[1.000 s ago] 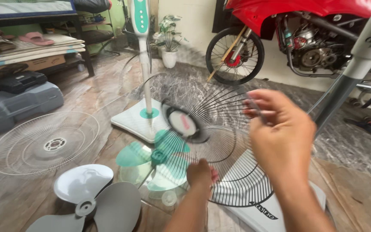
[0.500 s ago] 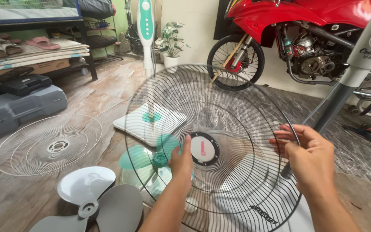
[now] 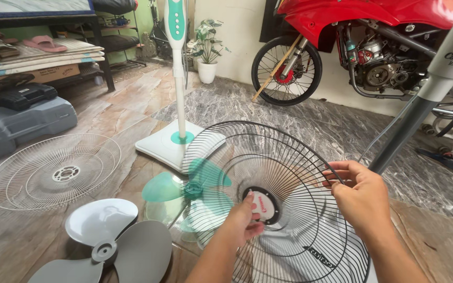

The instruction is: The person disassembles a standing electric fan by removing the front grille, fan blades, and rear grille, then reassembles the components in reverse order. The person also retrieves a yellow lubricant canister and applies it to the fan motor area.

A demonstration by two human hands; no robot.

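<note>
Keep the black wire fan guard (image 3: pixel 284 209) level and hold it firmly on both sides. It is round, with thin ribs and a white middle disc. It hangs above the floor (image 3: pixel 310 120). The left hand (image 3: pixel 239 225) pinches the middle. The right hand (image 3: pixel 360 196) grips the rim at 3 o'clock.

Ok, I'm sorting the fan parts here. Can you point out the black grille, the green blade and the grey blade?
black fan grille (image 3: pixel 289 173): head view, on its upper wires.
green fan blade (image 3: pixel 164 187): head view, on its left lobe.
grey fan blade (image 3: pixel 100 219): head view, on its upper lobe.
</note>
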